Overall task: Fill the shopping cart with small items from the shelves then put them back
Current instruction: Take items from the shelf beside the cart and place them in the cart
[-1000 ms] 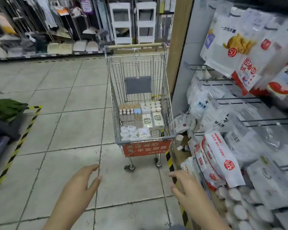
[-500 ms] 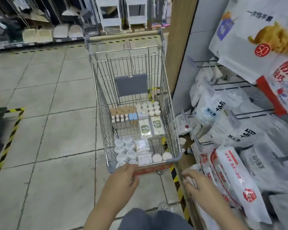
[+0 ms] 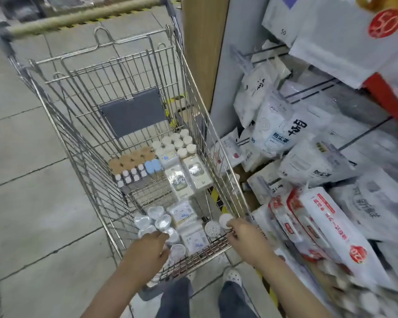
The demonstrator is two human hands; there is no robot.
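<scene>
The wire shopping cart (image 3: 62, 125) stands right in front of me, against the shelf. Its floor holds small items: white-lidded jars (image 3: 178, 142), cork-topped bottles (image 3: 131, 158), flat boxes (image 3: 197, 172), cotton swab packs (image 3: 184, 214) and clear round containers (image 3: 156, 220). My left hand (image 3: 147, 247) reaches over the cart's front left corner. Its fingers curl down among the clear containers, and the back of the hand hides what they hold. My right hand (image 3: 247, 236) is at the front right corner, its fingertips pinching a small white round jar (image 3: 225, 220).
Shelves on the right carry hanging white bags (image 3: 274, 134) and red-printed packs (image 3: 319, 226) that bulge close to the cart's right side. A wooden post (image 3: 202, 47) stands beyond the cart. Tiled floor (image 3: 32, 203) lies to the left. My legs and shoes are just behind the cart.
I have stepped up close to the cart. My left hand went from the front rim in among the containers, and my right hand came off the shelf packs to the cart's front right corner.
</scene>
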